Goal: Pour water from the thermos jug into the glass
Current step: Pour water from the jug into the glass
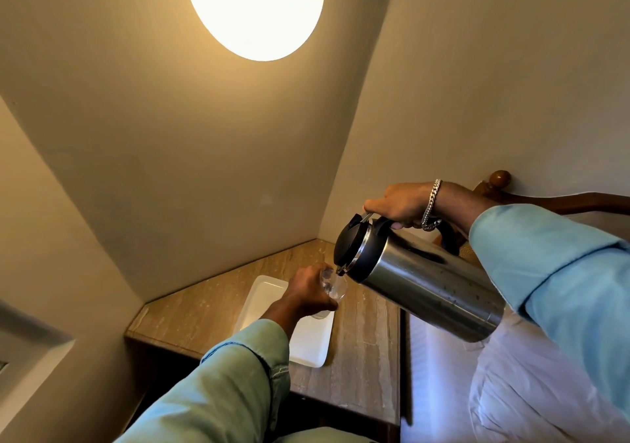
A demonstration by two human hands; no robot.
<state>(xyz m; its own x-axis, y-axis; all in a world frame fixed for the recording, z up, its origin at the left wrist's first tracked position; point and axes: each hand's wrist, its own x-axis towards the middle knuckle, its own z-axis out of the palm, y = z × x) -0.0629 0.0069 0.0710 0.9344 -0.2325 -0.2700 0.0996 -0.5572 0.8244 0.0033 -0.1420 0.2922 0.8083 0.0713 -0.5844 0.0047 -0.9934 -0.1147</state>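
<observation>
A steel thermos jug with a black lid and handle is tipped steeply to the left, spout down. My right hand grips its handle from above, thumb on the lid lever. The spout touches the rim of a clear glass, which my left hand holds tilted a little above a white tray. Some water shows inside the glass. My fingers hide most of the glass's left side.
The tray lies on a small marble-topped bedside table set in a corner between two walls. A bed with white sheets and a wooden headboard is at the right. A glowing round lamp hangs above.
</observation>
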